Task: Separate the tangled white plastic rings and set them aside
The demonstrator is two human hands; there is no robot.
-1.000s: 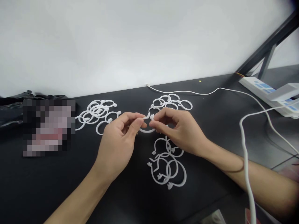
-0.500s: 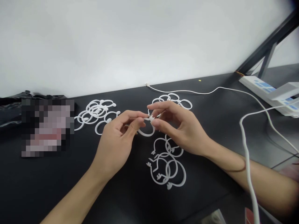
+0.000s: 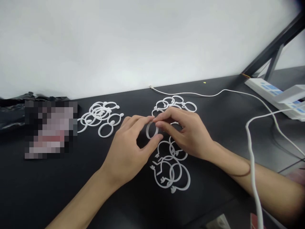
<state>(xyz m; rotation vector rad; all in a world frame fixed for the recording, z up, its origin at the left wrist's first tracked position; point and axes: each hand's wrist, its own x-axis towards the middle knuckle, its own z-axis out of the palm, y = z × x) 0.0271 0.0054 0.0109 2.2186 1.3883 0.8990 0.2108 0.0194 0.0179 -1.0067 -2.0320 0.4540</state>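
Observation:
Between my hands, just above the black table (image 3: 128,200), is a white plastic ring (image 3: 147,130), now a closed oval. My right hand (image 3: 190,135) pinches its upper end between thumb and forefinger, and the clasp there is covered by the fingertips. My left hand (image 3: 127,148) spans the ring, forefinger at the top and thumb by the lower edge. Nearer me lie several open white rings (image 3: 188,179) with toothed and hooked ends. Behind my right hand is a group of closed white rings (image 3: 190,111), partly hidden by the hand.
Farther left lies another heap of closed white rings (image 3: 101,113). Beside it are a blurred-out package (image 3: 51,130) and black plastic film (image 3: 10,111). A white cable (image 3: 251,162) crosses in front of my right forearm. A white power strip (image 3: 262,87) sits at right.
My left hand has opened wider, its thumb moving down and right to the ring's lower edge. The ring has turned to show a narrower upright oval. My right fingers have closed in at its top.

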